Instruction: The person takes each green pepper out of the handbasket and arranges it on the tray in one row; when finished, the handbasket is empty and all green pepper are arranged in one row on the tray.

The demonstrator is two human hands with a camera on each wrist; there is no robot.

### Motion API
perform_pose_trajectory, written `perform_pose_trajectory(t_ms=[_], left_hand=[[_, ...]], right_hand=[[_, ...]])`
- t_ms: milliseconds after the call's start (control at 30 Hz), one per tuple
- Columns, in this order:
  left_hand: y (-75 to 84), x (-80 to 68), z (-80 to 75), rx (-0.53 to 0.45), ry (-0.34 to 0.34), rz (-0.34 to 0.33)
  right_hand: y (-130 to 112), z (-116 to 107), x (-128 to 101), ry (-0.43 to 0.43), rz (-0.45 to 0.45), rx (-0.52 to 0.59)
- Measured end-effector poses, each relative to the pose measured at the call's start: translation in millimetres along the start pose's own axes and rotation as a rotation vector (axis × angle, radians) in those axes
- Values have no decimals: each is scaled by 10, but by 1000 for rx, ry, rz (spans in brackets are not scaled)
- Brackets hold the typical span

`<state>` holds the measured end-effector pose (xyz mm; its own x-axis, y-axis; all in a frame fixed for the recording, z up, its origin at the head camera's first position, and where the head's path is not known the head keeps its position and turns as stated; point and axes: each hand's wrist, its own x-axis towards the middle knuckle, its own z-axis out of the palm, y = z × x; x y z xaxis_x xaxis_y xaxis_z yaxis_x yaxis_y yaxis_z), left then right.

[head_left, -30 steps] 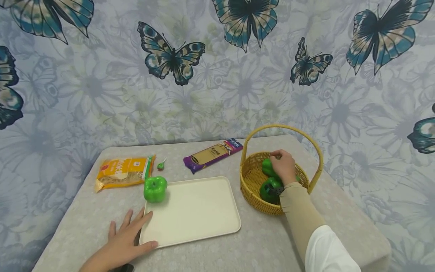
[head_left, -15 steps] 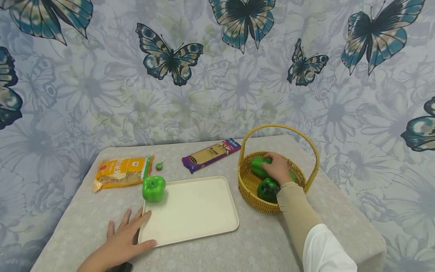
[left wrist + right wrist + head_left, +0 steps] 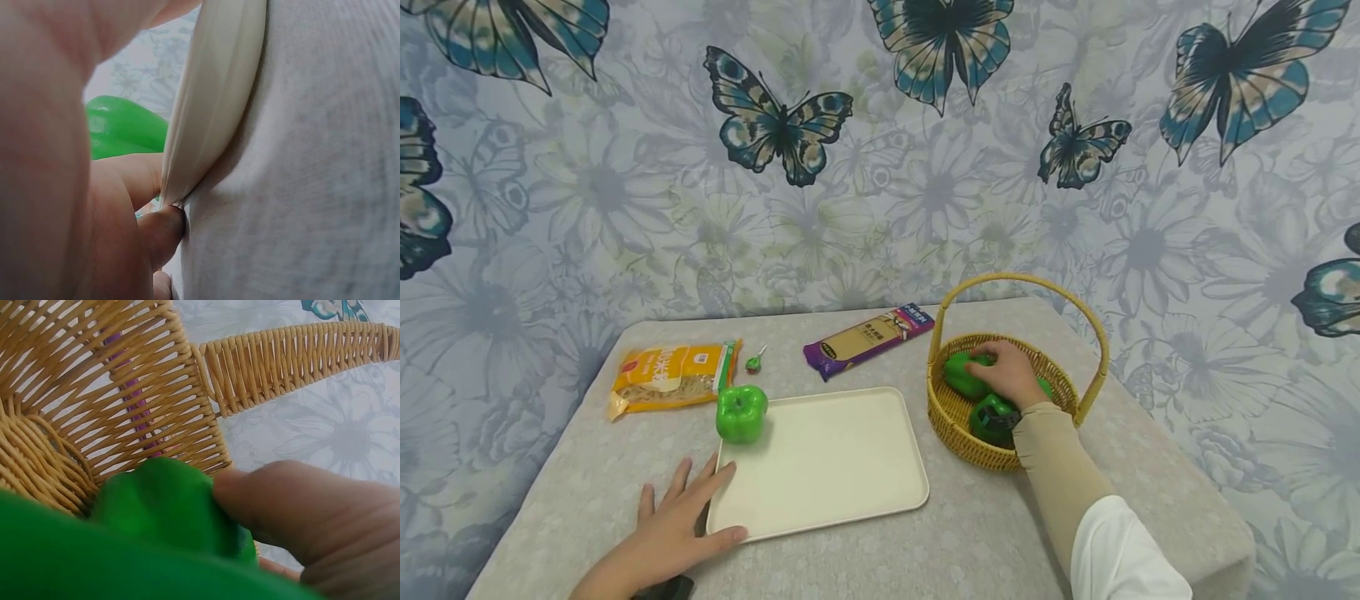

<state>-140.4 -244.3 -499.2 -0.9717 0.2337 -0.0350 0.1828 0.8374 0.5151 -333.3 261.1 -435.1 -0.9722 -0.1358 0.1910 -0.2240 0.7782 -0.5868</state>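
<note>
Inside the wicker basket [image 3: 951,429], my right hand [image 3: 1011,371] holds a green bell pepper [image 3: 961,377] between thumb and fingers. In the right wrist view the thumb presses on that pepper's side [image 3: 156,506]. A second green bell pepper [image 3: 988,417] lies below my wrist, and a bit of green shows beyond the hand. My left hand [image 3: 673,529] has its fingers spread and touches the left edge of the cream tray [image 3: 835,467]; in the left wrist view the fingertips meet the tray's rim [image 3: 212,94]. Another green bell pepper [image 3: 741,414] sits on the tray's far left corner.
An orange bag of grain [image 3: 673,377] lies at the back left, beside a small green wrapped lollipop [image 3: 754,362]. A purple pasta packet [image 3: 871,340] lies behind the tray. The basket's tall handle [image 3: 1018,277] arches above my right hand. A butterfly-patterned wall covering [image 3: 880,217] stands behind the table.
My right hand and the pepper in it have shifted left and slightly down within the basket. The left hand stays at the tray's edge.
</note>
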Motion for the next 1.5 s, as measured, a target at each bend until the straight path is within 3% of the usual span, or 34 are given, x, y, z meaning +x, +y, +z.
perform_pose_trajectory(t_ms=[300, 700, 933, 1133, 1500], left_hand=[[3, 1, -6, 22, -10, -13], [-22, 8, -11, 14, -28, -43], [-34, 4, -13, 16, -33, -47], [-21, -8, -29, 17, -46, -67], [17, 19, -18, 17, -47, -56]], right_hand=[[-15, -19, -18, -96, -56, -46], [-53, -4, -24, -22, -18, 33], [-43, 19, -32, 53, 14, 142], [-53, 39, -56, 31, 15, 174], [-30, -7, -48, 9, -60, 120]])
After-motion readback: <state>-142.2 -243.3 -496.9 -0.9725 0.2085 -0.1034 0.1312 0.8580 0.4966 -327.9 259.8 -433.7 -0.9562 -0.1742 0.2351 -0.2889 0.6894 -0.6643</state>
